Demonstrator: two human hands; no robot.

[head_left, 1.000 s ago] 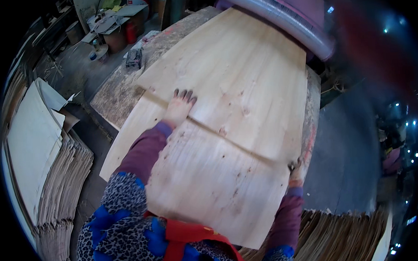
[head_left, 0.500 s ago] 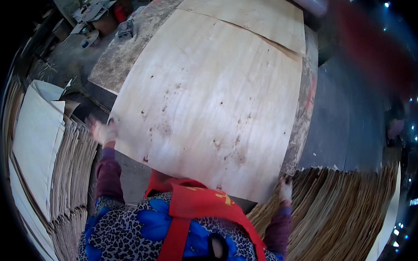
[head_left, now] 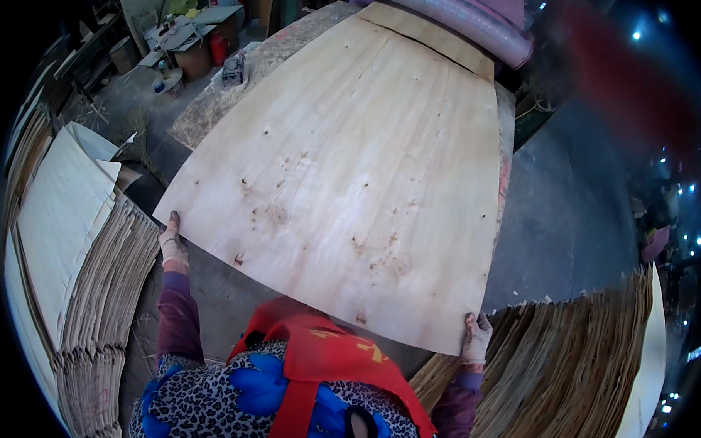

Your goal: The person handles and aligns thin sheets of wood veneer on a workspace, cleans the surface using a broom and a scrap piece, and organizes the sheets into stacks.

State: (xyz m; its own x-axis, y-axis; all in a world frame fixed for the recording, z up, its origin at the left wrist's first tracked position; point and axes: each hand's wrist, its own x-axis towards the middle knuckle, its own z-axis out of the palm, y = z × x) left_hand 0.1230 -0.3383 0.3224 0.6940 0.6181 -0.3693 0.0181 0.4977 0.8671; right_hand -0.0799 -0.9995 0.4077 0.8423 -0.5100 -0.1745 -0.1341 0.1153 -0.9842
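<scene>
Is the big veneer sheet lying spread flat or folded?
Spread flat. The veneer sheet lies open over the worktable, no fold showing; the left hand and right hand grip its near corners.

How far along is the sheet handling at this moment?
Done: one wood sheet lies at the far end by the roller. In hand: the left hand and right hand hold the near corners of a large veneer sheet over the table. Left: stacks on both sides.
</scene>
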